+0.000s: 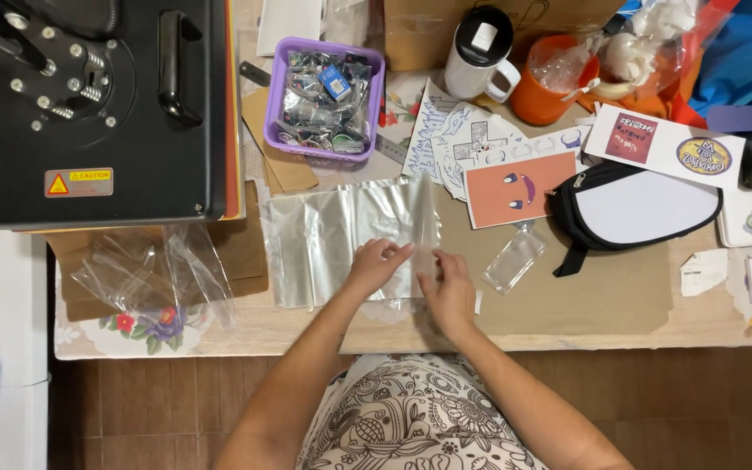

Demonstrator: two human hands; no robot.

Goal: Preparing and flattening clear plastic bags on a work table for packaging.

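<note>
On brown card: left hand (374,264), right hand (451,292) pinching clear plastic bags (332,235).

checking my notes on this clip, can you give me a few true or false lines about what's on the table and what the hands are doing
1. Both hands, left hand and right hand, touch the clear plastic bags. True.
2. The purple basket is empty. False: it is full of small packets.
3. A white mug stands beside an orange cup. True.
4. The black pouch lies left of the hands. False: it lies to their right.
5. The heat press is white. False: it is black.
</note>
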